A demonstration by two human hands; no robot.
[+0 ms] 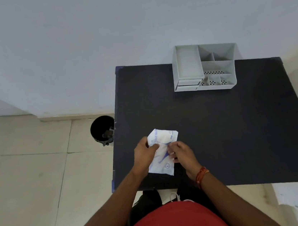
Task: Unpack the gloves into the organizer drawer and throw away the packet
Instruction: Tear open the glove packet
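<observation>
A white glove packet (163, 139) with blue print lies near the front left of the black table (222, 132). My left hand (144, 153) grips its left side, thumb pressed on top. My right hand (182, 153) pinches its right edge around the middle. The packet bends upward between the two hands. A grey desk organizer (204, 67) stands at the table's far edge; its small drawer (188, 84) at the lower left looks shut. No gloves are visible outside the packet.
A black waste bin (103, 130) stands on the tiled floor just left of the table. A white wall runs behind the table. An orange thread band circles my right wrist (202, 175).
</observation>
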